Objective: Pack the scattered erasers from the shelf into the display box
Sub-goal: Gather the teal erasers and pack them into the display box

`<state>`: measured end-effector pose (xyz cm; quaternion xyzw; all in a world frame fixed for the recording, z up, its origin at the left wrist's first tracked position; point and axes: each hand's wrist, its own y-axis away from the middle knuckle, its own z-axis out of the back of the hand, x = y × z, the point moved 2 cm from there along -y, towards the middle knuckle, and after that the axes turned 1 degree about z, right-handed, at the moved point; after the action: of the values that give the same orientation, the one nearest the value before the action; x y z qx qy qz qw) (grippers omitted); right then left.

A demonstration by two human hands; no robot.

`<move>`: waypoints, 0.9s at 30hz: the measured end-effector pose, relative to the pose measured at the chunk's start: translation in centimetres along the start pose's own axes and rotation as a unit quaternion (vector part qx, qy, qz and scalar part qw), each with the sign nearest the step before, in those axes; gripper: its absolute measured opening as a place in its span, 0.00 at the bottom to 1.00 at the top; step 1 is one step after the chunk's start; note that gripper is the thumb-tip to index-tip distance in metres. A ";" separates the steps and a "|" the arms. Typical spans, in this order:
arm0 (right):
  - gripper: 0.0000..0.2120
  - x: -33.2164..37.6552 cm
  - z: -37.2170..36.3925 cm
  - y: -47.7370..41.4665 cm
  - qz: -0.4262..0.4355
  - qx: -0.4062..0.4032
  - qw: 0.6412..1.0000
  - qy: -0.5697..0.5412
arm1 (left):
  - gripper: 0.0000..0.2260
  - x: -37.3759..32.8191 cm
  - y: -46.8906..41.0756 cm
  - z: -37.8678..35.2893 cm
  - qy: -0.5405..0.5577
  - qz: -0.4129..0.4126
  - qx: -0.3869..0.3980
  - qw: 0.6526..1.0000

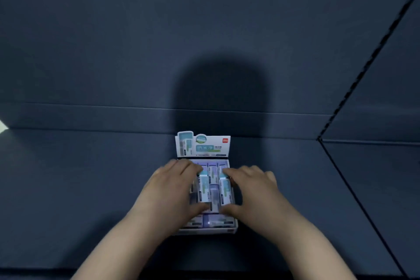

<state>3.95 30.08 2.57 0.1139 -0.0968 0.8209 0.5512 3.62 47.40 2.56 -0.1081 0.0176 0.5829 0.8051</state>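
The display box [230,231] looks nearly full of erasers [212,171], none lie loose on the shelf [91,177], and the left hand [168,191] and right hand [254,191] each pinch one inside.

A rounded shadow [218,88] falls on the dark back panel [91,29].

Erasers [204,188] in display box [205,231] (on shelf [91,177])

Head view looks steeply down, close over shelf [91,177].
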 end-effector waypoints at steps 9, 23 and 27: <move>0.32 1.2 -0.5 -2.0 -0.079 -0.027 0.995 0.048 | 0.31 0.8 -2.8 -1.4 0.033 -0.079 0.033 0.996; 0.37 -1.2 0.2 0.4 -0.137 -0.054 0.988 0.043 | 0.25 -1.2 -3.1 -0.1 0.008 -0.097 0.026 0.995; 0.34 -3.4 1.7 1.8 -0.120 -0.066 0.989 0.055 | 0.19 -5.1 -4.0 -0.4 -0.050 -0.107 0.049 0.992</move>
<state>3.67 25.87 3.15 0.0431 -0.1061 0.7453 0.6568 5.78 41.42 3.57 -0.0408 -0.0063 0.4970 0.8668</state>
